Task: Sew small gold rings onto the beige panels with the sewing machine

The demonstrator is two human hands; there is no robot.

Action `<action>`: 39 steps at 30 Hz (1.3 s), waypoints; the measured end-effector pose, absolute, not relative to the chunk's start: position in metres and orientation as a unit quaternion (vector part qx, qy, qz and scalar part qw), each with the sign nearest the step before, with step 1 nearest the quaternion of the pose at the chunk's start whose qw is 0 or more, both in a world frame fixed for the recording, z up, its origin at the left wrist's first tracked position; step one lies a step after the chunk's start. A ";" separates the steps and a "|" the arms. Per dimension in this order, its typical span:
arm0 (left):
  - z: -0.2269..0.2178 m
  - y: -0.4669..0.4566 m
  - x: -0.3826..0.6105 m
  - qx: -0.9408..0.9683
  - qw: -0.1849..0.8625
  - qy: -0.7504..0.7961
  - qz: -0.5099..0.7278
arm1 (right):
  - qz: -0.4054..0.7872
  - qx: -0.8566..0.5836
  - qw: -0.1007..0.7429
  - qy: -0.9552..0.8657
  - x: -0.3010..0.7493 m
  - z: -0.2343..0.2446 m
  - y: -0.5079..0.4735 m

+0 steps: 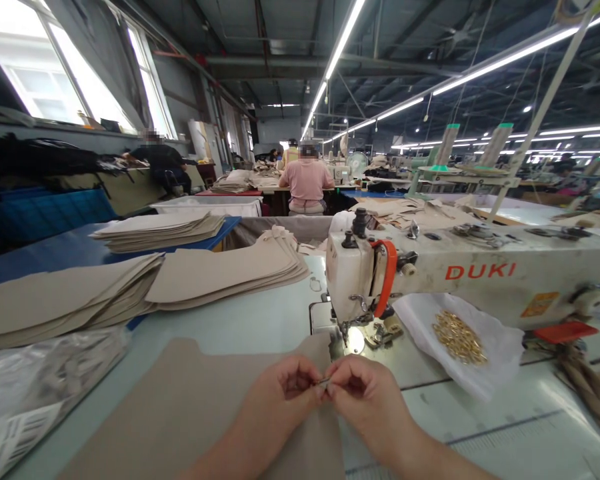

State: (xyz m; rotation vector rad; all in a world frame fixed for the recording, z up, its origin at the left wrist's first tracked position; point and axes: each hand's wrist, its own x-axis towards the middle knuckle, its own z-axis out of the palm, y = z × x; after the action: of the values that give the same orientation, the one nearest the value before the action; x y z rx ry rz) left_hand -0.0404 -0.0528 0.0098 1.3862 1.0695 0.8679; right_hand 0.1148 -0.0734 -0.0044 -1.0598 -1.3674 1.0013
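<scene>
My left hand (pixel 286 390) and my right hand (pixel 364 393) meet in front of me, fingers pinched together on a tiny metal piece (pixel 324 382) between them. They hover over a beige cut fabric panel (pixel 180 407) lying flat on the pale table. Just beyond my hands stands the white sewing machine (pixel 480 273) with its needle and presser foot (pixel 360 327). To the right of the needle, a white cloth (pixel 495 347) holds a heap of small gold metal rings (pixel 459 337).
Stacks of beige cut panels (pixel 220 270) lie at the back left of the table, more (pixel 160 230) on a blue surface behind. A plastic bag (pixel 40 387) sits at the near left. A person in a pink shirt (pixel 306 183) sits ahead, another person by the window.
</scene>
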 end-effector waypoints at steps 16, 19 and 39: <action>0.015 -0.060 -0.044 0.687 0.433 0.463 0.354 | 0.494 -0.450 0.483 -0.566 0.120 -0.001 -0.075; 0.011 -0.058 -0.046 0.679 0.473 0.448 0.339 | 0.488 -0.450 0.486 -0.569 0.120 -0.002 -0.075; 0.017 -0.060 -0.045 0.726 0.398 0.471 0.303 | 0.348 -0.479 0.424 -0.685 0.128 0.006 -0.077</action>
State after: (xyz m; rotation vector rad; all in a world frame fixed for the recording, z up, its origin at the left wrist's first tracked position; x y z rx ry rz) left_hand -0.0449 -0.0601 0.0174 1.8394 1.1922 0.7679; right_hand 0.1278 -0.0770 0.0057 -1.1990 -1.7127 0.8712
